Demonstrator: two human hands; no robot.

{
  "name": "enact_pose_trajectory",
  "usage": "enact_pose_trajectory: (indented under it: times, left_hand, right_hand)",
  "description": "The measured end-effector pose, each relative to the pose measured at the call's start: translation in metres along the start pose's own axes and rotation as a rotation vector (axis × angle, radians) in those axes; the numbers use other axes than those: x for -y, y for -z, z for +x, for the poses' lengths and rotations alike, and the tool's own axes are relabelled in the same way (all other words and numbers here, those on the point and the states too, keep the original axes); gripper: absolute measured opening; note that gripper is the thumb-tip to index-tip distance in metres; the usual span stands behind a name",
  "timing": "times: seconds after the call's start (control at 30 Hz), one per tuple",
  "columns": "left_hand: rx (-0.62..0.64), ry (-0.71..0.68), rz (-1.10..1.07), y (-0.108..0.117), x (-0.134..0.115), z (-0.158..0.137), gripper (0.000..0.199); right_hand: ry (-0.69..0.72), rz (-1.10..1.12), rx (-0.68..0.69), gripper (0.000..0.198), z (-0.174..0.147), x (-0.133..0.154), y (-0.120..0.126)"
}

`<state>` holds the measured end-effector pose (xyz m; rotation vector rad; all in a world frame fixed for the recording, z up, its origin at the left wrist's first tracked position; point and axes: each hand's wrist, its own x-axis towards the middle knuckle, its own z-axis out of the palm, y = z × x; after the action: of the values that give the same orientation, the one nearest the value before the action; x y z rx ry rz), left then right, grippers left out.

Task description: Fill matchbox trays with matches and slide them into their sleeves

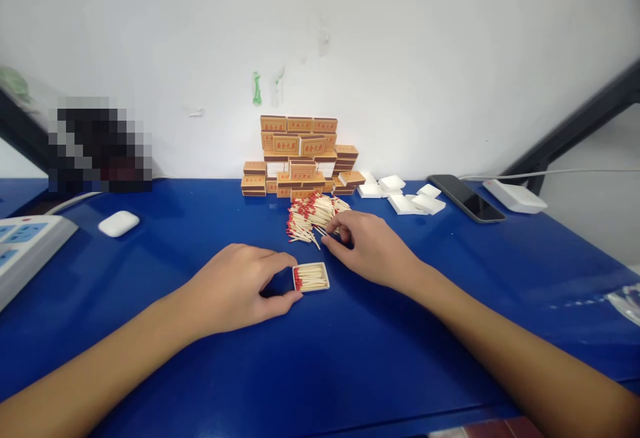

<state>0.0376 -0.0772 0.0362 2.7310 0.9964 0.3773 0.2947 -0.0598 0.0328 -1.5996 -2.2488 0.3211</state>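
Observation:
Between its thumb and fingers my left hand (250,289) grips the ends of a small white matchbox tray (328,279), which rests on the blue table. Inside the tray lies a layer of matches (311,278), their red heads toward my left hand. My right hand (370,246) is at the near right edge of a loose pile of red-headed matches (317,215). Its thumb and forefinger are pinched on a match (320,230); whether more than one is held is hard to see.
Behind the pile, orange-brown matchboxes (300,148) are stacked against the wall. Several white trays (403,203) lie right of them, then a black phone (466,198) and a white box (515,197). A white rounded case (119,223) and a power strip (30,251) are at left.

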Motion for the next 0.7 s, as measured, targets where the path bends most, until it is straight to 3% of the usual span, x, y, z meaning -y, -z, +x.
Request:
enact_pose_trajectory:
  times: [0.3,0.5,0.7]
  left_hand:
    - [0.027,0.042,-0.006,0.001,0.0,0.002,0.031]
    - [0.013,0.034,0.005,0.001,0.001,0.001,0.03]
    - [0.01,0.039,0.004,-0.001,0.003,0.001,0.03]
  right_hand:
    - [-0.125,-0.014,0.046,0.008,0.002,0.009,-0.002]
    - [-0.092,0.035,0.017,0.012,-0.002,0.014,-0.005]
    - [-0.094,0.031,0.071,0.012,-0.002,0.014,-0.004]
